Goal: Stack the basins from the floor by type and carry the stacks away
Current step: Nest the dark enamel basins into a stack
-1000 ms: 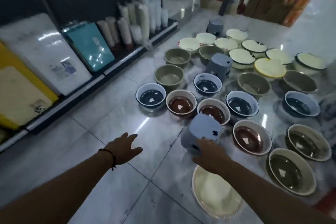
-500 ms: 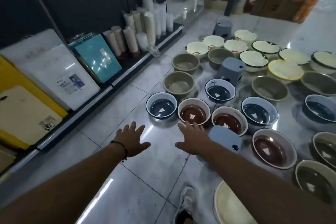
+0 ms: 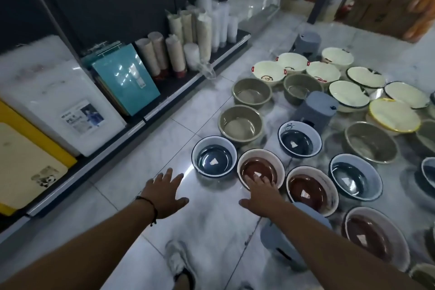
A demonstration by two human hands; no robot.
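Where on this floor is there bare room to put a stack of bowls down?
Bare tiles lie between the shelf and the nearest blue bowl, around the left hand. Right of the right hand, bowls and grey stools sit crowded.

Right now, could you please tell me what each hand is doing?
Left hand: open, fingers spread above the floor, holding nothing.
Right hand: open, fingers reaching over the near rim of a brown basin, no grip yet.
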